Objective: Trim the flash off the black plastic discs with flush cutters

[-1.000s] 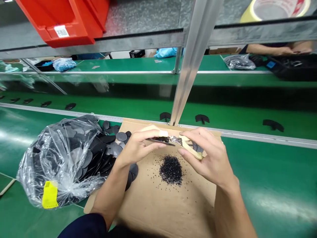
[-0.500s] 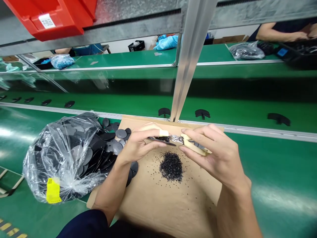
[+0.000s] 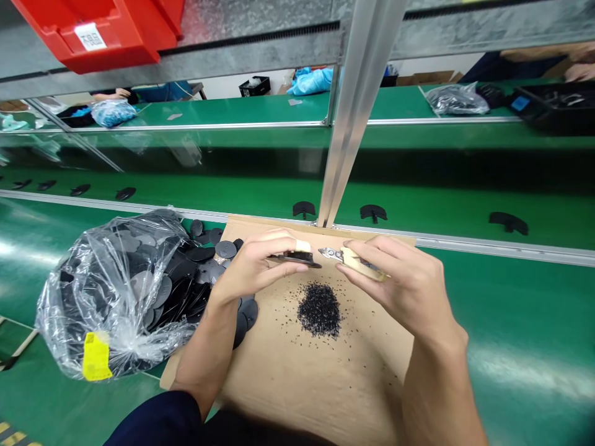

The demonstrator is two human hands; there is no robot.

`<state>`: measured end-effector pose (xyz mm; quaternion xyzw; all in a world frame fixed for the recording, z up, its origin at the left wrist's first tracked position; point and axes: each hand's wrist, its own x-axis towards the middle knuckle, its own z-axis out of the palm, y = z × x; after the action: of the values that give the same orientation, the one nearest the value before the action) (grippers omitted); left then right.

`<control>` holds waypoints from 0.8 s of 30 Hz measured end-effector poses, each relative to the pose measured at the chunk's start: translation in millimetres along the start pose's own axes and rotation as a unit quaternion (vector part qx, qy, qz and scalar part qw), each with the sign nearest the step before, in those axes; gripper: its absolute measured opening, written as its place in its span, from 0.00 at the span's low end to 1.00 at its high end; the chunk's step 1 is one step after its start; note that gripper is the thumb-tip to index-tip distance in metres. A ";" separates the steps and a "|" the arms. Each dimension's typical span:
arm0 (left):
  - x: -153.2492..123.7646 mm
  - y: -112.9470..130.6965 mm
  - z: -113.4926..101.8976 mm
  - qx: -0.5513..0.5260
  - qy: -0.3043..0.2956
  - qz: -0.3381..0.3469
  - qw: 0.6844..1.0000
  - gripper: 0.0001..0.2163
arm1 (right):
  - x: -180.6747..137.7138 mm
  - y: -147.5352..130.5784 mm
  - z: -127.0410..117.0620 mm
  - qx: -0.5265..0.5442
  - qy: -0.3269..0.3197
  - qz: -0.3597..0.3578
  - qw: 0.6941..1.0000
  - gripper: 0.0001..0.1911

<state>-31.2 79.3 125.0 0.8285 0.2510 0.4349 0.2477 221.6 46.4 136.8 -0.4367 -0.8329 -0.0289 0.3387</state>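
Observation:
Between thumb and fingers, my left hand (image 3: 253, 263) pinches a round black plastic disc (image 3: 304, 260), seen nearly edge-on; a pale finger cot covers one fingertip. My right hand (image 3: 404, 279) is wrapped round the yellowish handles of a pair of nippers (image 3: 332, 253). The jaws look closed and point left, a short gap from the disc. Below both hands, a heap of tiny black clippings (image 3: 320, 311) lies on brown cardboard (image 3: 297, 378). The far side of the disc is hidden by my fingers.
A clear plastic bag (image 3: 106, 291) of black discs stands left, with loose discs (image 3: 225, 249) beside it. Beyond the metal post (image 3: 346, 124), black parts (image 3: 373, 212) lie spaced along a green belt (image 3: 232, 198). A red bin (image 3: 106, 31) hangs upper left. Other people's arms show across the line.
The nippers have come away from the disc and their handles are squeezed closer together. The disc has shifted slightly left. Parts on the belt sit a little further left.

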 end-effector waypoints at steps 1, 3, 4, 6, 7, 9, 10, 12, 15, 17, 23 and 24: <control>-0.7 0.8 -1.3 0.007 -0.008 -0.010 1.000 0.09 | -0.8 0.3 -0.9 -0.015 -0.013 0.005 1.000 0.09; -1.7 2.0 -1.3 0.011 -0.033 -0.020 0.999 0.10 | -3.0 -0.8 -3.7 -0.032 -0.046 0.010 0.998 0.11; -1.8 2.5 -0.1 0.012 -0.052 -0.022 0.998 0.10 | -4.5 -2.1 -5.4 -0.033 -0.065 0.010 0.997 0.11; -1.1 2.9 2.8 0.015 -0.103 -0.024 0.994 0.10 | -7.6 -4.9 -9.6 -0.030 -0.099 0.012 0.995 0.13; -0.4 2.9 4.0 0.017 -0.127 -0.022 0.991 0.10 | -9.1 -6.0 -12.1 -0.028 -0.113 0.014 0.993 0.13; 1.2 2.4 5.0 0.027 -0.157 -0.016 0.987 0.10 | -11.8 -6.6 -17.4 -0.021 -0.138 0.023 0.990 0.14; 1.8 1.9 5.2 0.030 -0.155 -0.012 0.987 0.09 | -12.6 -6.1 -19.9 -0.015 -0.143 0.030 0.989 0.14; 2.5 0.6 6.5 0.023 -0.111 -0.019 0.993 0.09 | -12.5 -4.3 -23.4 0.010 -0.132 0.050 0.990 0.15; 2.8 -2.0 14.2 -0.034 0.039 -0.076 0.996 0.10 | -7.6 -4.7 -21.5 0.072 -0.083 0.077 0.991 0.15; 3.2 -3.3 22.4 -0.087 0.135 -0.107 0.981 0.11 | -2.9 -9.3 -15.5 0.112 -0.050 0.087 0.989 0.16; 3.4 0.0 33.9 -0.183 0.151 -0.092 0.967 0.10 | 3.6 -26.5 0.8 0.150 0.045 0.083 0.984 0.04; 2.7 1.2 33.2 -0.162 0.133 -0.083 0.974 0.10 | 3.5 -27.7 1.2 0.132 0.054 0.063 0.988 0.02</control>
<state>-1.5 73.7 110.8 0.6888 0.2760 0.5536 0.3781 198.9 32.2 144.8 -0.4376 -0.7810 0.0791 0.4386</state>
